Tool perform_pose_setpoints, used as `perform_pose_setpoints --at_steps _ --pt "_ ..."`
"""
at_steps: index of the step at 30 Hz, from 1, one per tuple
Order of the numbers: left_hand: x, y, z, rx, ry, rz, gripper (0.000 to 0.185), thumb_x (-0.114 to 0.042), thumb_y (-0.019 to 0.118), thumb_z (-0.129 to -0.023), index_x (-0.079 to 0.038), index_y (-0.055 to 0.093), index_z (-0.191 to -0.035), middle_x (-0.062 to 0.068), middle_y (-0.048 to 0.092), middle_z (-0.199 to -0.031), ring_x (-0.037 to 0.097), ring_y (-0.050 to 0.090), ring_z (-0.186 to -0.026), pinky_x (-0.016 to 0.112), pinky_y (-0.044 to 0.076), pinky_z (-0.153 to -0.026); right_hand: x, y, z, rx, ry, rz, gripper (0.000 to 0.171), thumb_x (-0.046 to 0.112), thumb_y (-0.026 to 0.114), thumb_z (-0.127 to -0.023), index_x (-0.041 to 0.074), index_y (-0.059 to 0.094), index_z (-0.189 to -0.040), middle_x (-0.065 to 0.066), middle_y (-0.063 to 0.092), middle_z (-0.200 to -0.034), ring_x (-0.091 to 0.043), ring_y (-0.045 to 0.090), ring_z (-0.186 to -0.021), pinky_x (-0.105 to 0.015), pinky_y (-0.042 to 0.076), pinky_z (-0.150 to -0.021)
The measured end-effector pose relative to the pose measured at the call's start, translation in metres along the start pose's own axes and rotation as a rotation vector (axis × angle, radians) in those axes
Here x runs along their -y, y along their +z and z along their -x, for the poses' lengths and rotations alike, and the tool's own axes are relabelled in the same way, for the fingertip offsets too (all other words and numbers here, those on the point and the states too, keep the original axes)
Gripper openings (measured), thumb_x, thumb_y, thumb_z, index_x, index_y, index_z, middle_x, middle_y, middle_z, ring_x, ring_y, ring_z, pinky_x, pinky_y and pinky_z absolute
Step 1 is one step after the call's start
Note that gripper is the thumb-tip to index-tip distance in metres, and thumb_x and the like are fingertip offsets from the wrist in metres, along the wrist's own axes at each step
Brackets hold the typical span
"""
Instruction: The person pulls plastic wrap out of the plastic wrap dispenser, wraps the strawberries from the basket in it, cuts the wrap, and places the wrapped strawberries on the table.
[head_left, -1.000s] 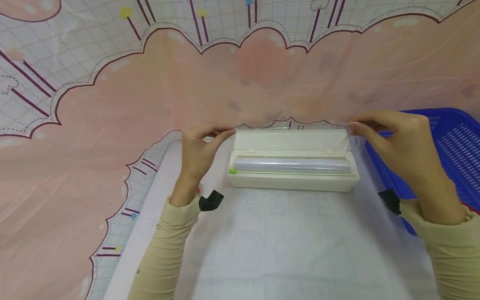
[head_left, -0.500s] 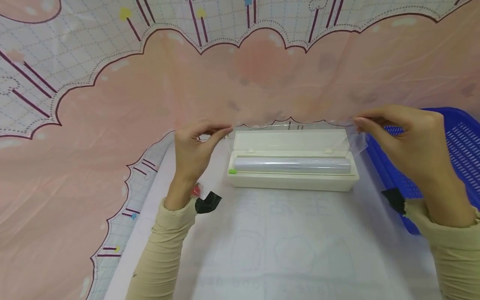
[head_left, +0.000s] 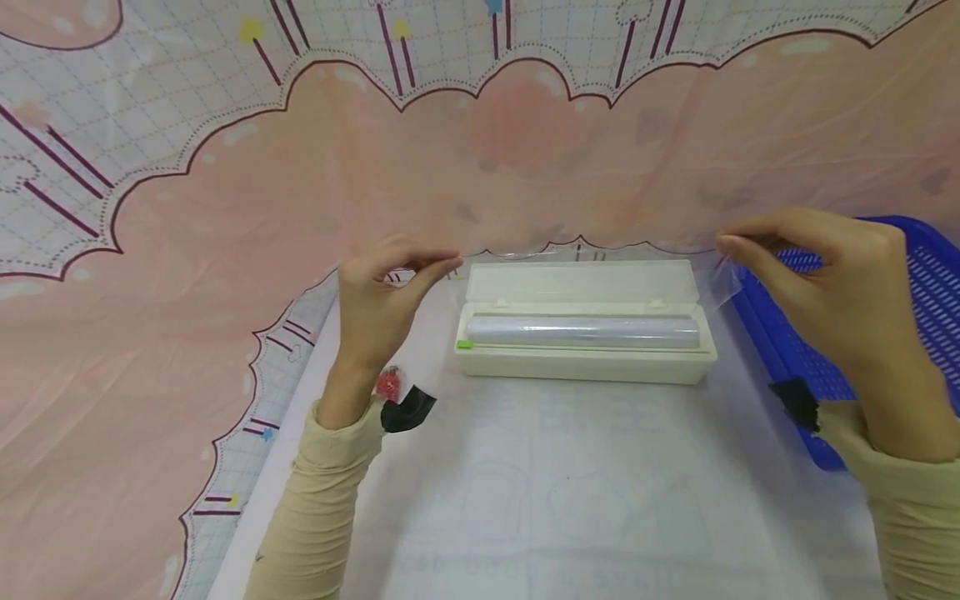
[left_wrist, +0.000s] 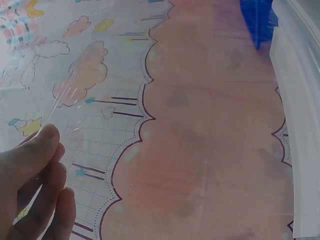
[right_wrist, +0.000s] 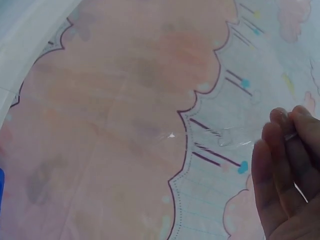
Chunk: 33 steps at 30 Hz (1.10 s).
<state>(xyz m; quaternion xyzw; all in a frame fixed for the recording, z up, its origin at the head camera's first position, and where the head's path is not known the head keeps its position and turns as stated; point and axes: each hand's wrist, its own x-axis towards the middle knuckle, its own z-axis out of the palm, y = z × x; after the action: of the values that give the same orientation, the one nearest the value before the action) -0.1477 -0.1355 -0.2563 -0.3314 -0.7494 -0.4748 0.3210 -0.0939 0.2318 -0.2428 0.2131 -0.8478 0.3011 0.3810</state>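
Both hands have drawn farther apart, left hand (head_left: 382, 287) and right hand (head_left: 817, 275) each pinching the cling film (head_left: 723, 279) above the dispenser box (head_left: 585, 367), mid-pull; steady, even tension seems needed next.

Beige ribbed sleeves (head_left: 330, 492), black wrist straps (head_left: 405, 410)

Blue slotted basket (head_left: 926, 275) at right edge of the table (head_left: 585, 500), partly off frame. Pink and white cartoon-print cloth (head_left: 225, 208) hangs behind and drapes down the left side. White sheet with faint line drawings covers the tabletop.
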Motion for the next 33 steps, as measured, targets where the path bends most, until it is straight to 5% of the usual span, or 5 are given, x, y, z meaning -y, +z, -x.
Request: perform_pose_setpoints --at_steps 6,10,13,24,33 --pt "-0.007 -0.001 0.000 -0.006 0.026 -0.019 0.010 0.005 0.081 -0.076 0.002 0.078 -0.085 0.011 0.073 -0.077 0.006 0.060 -0.072 0.019 0.049 -0.070 -0.001 -0.003 0.001 -0.030 -0.014 0.053 0.016 -0.007 0.079 -0.077 -0.003 0.077 -0.093 -0.015 0.070 -0.079 0.020 0.045 -0.084 -0.003 0.035 -0.073" --pt "-0.011 -0.003 -0.001 -0.018 0.030 -0.009 0.011 0.005 0.082 -0.075 0.001 0.078 -0.085 0.011 0.073 -0.077 0.006 0.061 -0.072 0.020 0.050 -0.071 -0.002 -0.005 0.002 -0.058 0.012 0.006 0.014 -0.004 0.080 -0.078 -0.001 0.078 -0.092 0.013 0.067 -0.084 0.018 0.051 -0.084 -0.005 0.039 -0.076" --pt "-0.011 -0.004 0.000 -0.004 0.027 -0.003 0.011 0.005 0.082 -0.076 0.001 0.078 -0.085 0.011 0.074 -0.078 0.005 0.062 -0.072 0.020 0.050 -0.071 -0.004 -0.006 0.003 -0.050 0.022 -0.063 0.013 -0.007 0.079 -0.077 -0.002 0.078 -0.090 0.020 0.068 -0.089 0.014 0.058 -0.086 -0.007 0.043 -0.080" --pt "-0.009 -0.010 0.007 0.113 0.060 0.012 0.009 0.006 0.080 -0.077 0.000 0.077 -0.084 0.011 0.075 -0.081 0.008 0.065 -0.074 0.022 0.052 -0.072 -0.010 -0.010 0.013 0.087 0.021 -0.095 0.020 -0.014 0.077 -0.076 -0.001 0.077 -0.091 -0.007 0.077 -0.089 0.016 0.062 -0.090 -0.004 0.045 -0.082" --pt "-0.011 -0.015 0.017 0.160 0.038 0.072 0.019 0.012 0.081 -0.072 0.001 0.077 -0.086 0.011 0.075 -0.085 0.009 0.070 -0.086 0.027 0.055 -0.083 -0.017 -0.016 0.021 0.188 -0.030 -0.171 0.009 -0.006 0.075 -0.082 0.000 0.077 -0.089 0.008 0.074 -0.089 0.012 0.064 -0.083 -0.004 0.047 -0.078"
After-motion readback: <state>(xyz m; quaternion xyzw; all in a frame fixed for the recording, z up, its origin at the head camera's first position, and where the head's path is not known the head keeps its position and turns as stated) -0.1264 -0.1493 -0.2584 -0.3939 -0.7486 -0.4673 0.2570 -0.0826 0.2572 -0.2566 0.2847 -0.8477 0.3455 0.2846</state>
